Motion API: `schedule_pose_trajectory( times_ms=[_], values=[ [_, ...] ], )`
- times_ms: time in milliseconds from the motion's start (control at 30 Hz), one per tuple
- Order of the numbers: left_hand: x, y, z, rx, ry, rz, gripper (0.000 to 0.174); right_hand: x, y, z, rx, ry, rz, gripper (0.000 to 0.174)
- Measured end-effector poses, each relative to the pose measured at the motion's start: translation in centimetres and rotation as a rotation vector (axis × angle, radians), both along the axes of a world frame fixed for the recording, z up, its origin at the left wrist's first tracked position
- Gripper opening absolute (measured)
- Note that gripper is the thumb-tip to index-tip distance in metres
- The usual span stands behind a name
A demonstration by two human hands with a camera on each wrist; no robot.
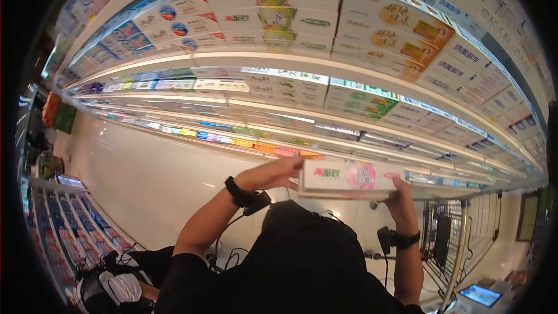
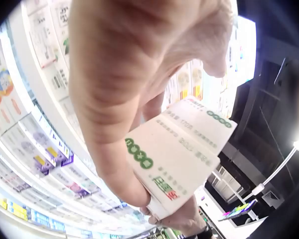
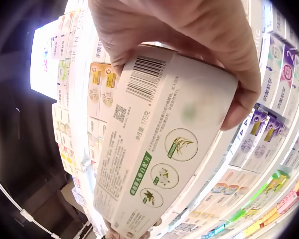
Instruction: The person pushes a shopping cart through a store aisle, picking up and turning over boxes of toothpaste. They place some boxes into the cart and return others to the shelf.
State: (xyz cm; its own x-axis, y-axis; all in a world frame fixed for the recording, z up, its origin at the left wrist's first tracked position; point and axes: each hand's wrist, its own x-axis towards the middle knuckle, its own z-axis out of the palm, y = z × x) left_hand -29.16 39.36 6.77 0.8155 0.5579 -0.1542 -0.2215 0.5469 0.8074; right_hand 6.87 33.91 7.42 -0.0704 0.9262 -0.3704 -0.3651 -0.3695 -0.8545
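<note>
Packaging (image 2: 182,157) partly behind left hand (image 2: 122,74)

Long white carton (image 1: 353,178), rectangular, looked intact, no open flap visible. Held up in the air, left hand (image 1: 275,175) at one end, right hand (image 1: 400,199) at the other, long axis running left-right, near level in the head view. Front panel showed green and red lettering near its left end plus a pink roundel (image 1: 362,176) toward the middle; right thumb overlapped the right end. Right wrist view: barcode (image 3: 146,78), QR code, 170克 marking, green banner, three circled plant pictures; pale glare washed out part of the print. Left wrist view: two adjoining panels, green circles on each; couldn't tell if one carton or two stacked.
</note>
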Motion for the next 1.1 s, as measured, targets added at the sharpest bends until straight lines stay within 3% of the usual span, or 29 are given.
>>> schedule_pose_trajectory(
  times_ms=[100,333,667,967,1100],
  values=[
    [-2.1,0.7,1.4,0.099,0.019,0.225,0.085,-3.4,1.2,1.0,0.054,-0.004,-0.051,0.04],
    [-6.2,2.3,2.1,0.257,0.238,0.441,0.082,-10.6,3.9,1.7,0.111,-0.058,-0.096,0.054],
    [-11.0,3.1,0.6,0.075,0.195,0.572,0.067,-16.4,6.3,1.3,0.025,-0.094,0.062,0.063],
    [-10.3,1.9,-0.5,-0.101,0.281,0.713,0.064,-17.1,8.0,-1.1,0.011,-0.036,0.18,0.066],
    [-10.4,1.9,-1.5,-0.244,0.306,0.629,0.062,-16.7,8.9,-1.2,0.085,-0.068,0.196,0.061]
  ],
)
